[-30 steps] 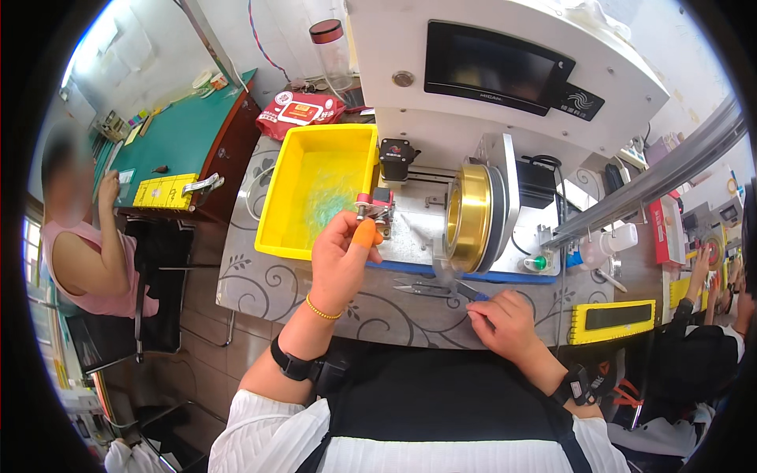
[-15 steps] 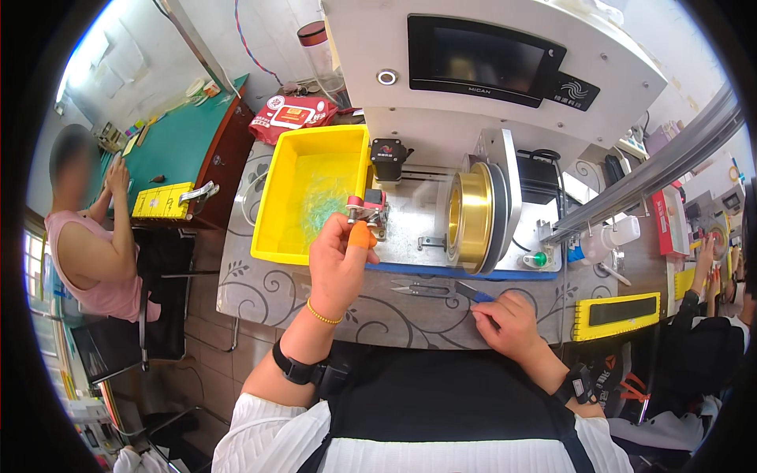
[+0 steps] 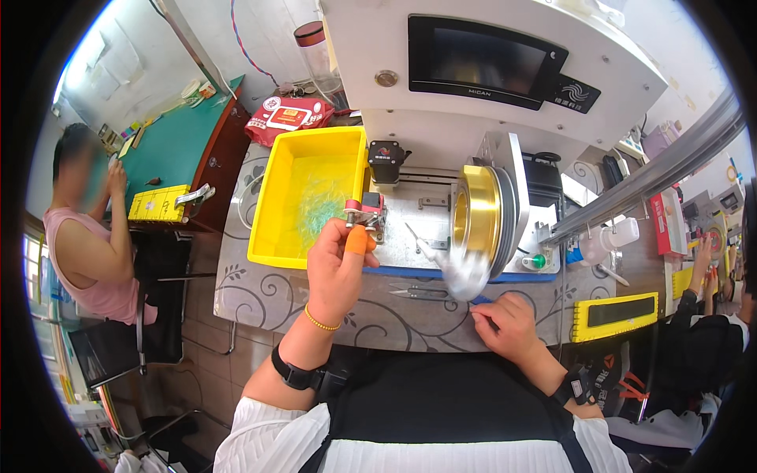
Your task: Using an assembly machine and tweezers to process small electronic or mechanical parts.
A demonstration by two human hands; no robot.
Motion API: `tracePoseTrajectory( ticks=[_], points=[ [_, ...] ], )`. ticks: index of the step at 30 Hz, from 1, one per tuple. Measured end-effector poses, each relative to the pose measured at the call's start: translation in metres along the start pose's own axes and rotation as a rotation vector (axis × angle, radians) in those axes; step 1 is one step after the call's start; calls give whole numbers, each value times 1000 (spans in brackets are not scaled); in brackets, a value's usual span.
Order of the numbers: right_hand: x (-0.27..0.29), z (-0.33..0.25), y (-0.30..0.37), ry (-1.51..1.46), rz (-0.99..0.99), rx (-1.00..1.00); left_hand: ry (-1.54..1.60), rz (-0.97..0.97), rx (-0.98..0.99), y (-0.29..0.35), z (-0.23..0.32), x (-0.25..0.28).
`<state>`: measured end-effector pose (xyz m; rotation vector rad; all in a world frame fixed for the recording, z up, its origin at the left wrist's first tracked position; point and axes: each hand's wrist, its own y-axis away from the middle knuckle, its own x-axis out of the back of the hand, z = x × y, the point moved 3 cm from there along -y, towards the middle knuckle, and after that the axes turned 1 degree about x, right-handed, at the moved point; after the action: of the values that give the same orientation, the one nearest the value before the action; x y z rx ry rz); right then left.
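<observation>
My left hand (image 3: 337, 256), with an orange finger cot on one finger, is closed at a small red-and-metal clamp (image 3: 364, 211) on the machine's base. What lies between its fingertips is hidden. My right hand (image 3: 509, 322) rests on the tabletop with curled fingers, against a blue-handled tool (image 3: 479, 299); whether it grips anything does not show. Thread snips (image 3: 422, 292) lie between my hands. A gold ring-shaped wheel (image 3: 477, 211) faces the clamp, and a whitish part (image 3: 464, 272), smeared by motion, is at its lower front.
A yellow tray (image 3: 264, 236) with tangled greenish strands stands left of the clamp. Behind rises the white machine housing (image 3: 371, 47) with a dark screen (image 3: 481, 59). A yellow holder (image 3: 615, 315) lies right. Another person (image 3: 91, 236) sits at the green-topped desk (image 3: 177, 130).
The whitish blur has swung from left of the gold wheel to its lower front. The ring light on the housing's button looks dimmer. Both hands have stayed in place.
</observation>
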<state>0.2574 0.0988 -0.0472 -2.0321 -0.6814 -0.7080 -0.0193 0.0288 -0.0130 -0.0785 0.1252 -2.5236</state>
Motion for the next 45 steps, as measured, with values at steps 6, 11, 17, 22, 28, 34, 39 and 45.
tracePoseTrajectory(
  ticks=[6, 11, 17, 22, 28, 34, 39, 45],
  points=[
    [-1, -2, -2, 8, -12, -15, 4, -14, 15, -2, 0, 3],
    [-1, 1, 1, -11, -13, -56, 2, -40, 51, -5, 2, 4],
    [4, 8, 7, -110, -58, -160, 79, -106, 156, -4, 7, 7],
    [5, 9, 12, -151, -72, -191, 117, -180, 202, -3, 8, 10],
    [4, 8, 8, -169, -61, -122, 109, -130, 174, -6, 2, 9],
    [3, 3, 5, -162, 5, -85, 64, -52, 102, -9, 0, 8],
    [4, 3, 5, -148, 32, -66, 93, -22, 97, -10, -1, 7],
    [3, 6, 6, -122, 35, -74, 100, -31, 134, -9, 1, 4]
  ],
)
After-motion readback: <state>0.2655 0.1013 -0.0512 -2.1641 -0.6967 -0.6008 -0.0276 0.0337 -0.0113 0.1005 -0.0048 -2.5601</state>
